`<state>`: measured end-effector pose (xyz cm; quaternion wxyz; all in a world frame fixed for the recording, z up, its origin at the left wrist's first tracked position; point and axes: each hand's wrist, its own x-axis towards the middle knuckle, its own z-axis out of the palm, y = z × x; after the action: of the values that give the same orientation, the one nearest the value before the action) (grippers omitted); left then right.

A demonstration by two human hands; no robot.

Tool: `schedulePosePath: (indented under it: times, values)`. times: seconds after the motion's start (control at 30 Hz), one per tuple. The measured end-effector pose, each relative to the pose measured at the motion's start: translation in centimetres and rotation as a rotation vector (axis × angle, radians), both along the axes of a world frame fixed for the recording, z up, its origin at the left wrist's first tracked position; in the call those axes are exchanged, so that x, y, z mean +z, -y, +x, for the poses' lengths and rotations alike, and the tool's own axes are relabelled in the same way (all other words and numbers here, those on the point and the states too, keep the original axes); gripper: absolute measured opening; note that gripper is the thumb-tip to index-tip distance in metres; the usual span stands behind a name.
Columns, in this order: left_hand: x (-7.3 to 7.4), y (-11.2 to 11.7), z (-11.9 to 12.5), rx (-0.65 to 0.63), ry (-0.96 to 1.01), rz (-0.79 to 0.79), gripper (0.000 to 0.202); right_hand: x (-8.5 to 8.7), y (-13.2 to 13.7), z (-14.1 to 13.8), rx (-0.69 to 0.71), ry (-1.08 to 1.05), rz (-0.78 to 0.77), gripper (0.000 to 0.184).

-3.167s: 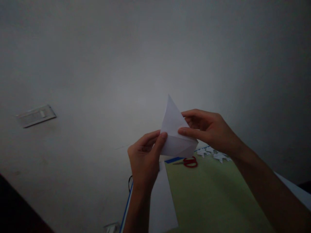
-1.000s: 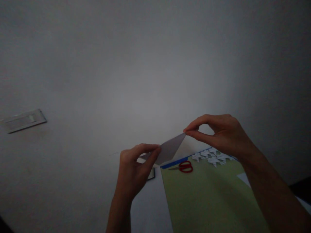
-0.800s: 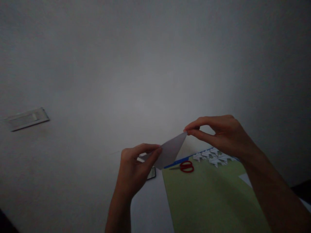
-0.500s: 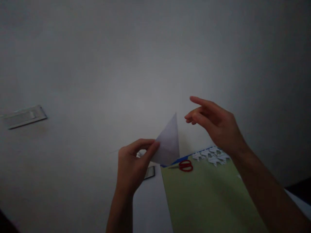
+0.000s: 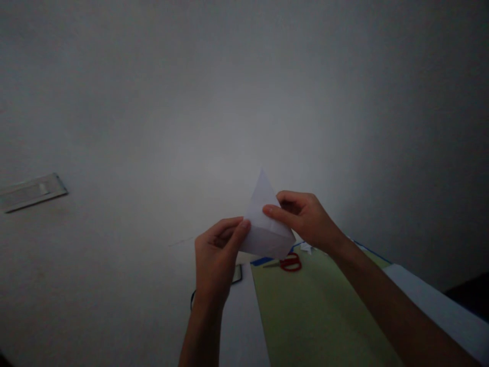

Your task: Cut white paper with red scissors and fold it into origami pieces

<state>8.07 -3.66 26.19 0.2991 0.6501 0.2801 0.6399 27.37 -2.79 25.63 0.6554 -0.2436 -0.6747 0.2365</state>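
A folded sheet of white paper (image 5: 267,238), pointed at the top, is held up in front of the wall. My left hand (image 5: 216,255) pinches its left edge between thumb and fingers. On the opposite edge, my right hand (image 5: 305,216) grips the paper, thumb on the near face and fingers behind. Just below the paper, red-handled scissors (image 5: 291,262) lie on a green mat (image 5: 309,311). Part of a small white folded paper piece (image 5: 306,247) shows below my right hand; my forearm hides the others.
The mat lies on a white tabletop (image 5: 244,326) against a pale wall (image 5: 214,102). A dark-edged flat object (image 5: 237,273) is partly behind my left wrist. A rectangular wall plate (image 5: 34,192) is at far left.
My right hand has come down and left from the air and closed on the paper's right edge. The paper has turned in my left hand, its tip now further left.
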Motion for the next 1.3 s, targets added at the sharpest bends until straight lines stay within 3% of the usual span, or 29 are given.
schedulePosePath:
  times: [0.3,0.43,0.57,0.73,1.1,1.3]
  values:
    - [0.2,0.3,-0.2,-0.009,-0.072,-0.035,0.013,0.1,-0.1,0.7,0.014,0.112,-0.016,0.028]
    - [0.1,0.3,0.0,-0.02,-0.043,-0.049,0.014,0.2,-0.2,0.2,-0.004,-0.005,-0.015,0.025]
    - [0.0,0.6,0.7,0.017,-0.028,-0.027,0.016,0.1,-0.4,-0.8,-0.171,-0.102,0.082,0.022]
    - [-0.2,0.8,1.2,0.047,-0.107,0.025,0.015,-0.1,-0.6,-0.9,-0.386,-0.033,0.143,0.038]
    - [-0.4,0.7,1.4,-0.017,-0.094,-0.045,0.016,-0.2,-0.3,-0.9,-0.461,0.001,0.189,0.037]
    - [-0.5,0.5,1.1,-0.009,-0.106,-0.04,0.016,-0.1,-0.7,-0.1,-0.546,0.115,0.204,0.047]
